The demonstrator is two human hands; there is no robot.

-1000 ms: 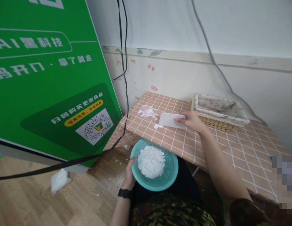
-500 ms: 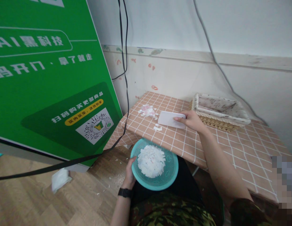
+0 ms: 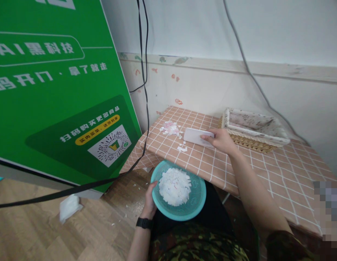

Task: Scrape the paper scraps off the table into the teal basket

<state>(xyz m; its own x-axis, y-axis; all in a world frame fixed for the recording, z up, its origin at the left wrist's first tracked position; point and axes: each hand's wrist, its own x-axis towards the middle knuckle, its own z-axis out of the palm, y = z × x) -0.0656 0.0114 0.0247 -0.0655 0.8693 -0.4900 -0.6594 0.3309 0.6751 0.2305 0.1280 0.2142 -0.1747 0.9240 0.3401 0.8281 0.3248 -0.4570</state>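
My left hand [image 3: 150, 200] grips the left rim of a teal plastic basket [image 3: 197, 208], held below the table's front edge. Inside it lies a heap of white paper scraps [image 3: 175, 186]. Above the tabletop, my right hand [image 3: 221, 139] is closed on a flat white card [image 3: 197, 136], thumb on top and fingers hidden behind. Left of the card sits a small pile of white and pinkish paper scraps [image 3: 170, 127]. A few loose scraps [image 3: 181, 148] lie just in front of the card's left end.
A brown checked cloth covers the table [image 3: 268, 177]. A lined wicker basket [image 3: 252, 143] stands at the back right. Black cables [image 3: 147, 108] hang at the left, before a green cabinet [image 3: 62, 87]. A white packet [image 3: 70, 208] lies on the floor. Someone's blurred-out part shows at far right.
My right hand and the card have shifted very slightly right, and the card looks a little more tilted. The left hand and teal basket stay where they were.
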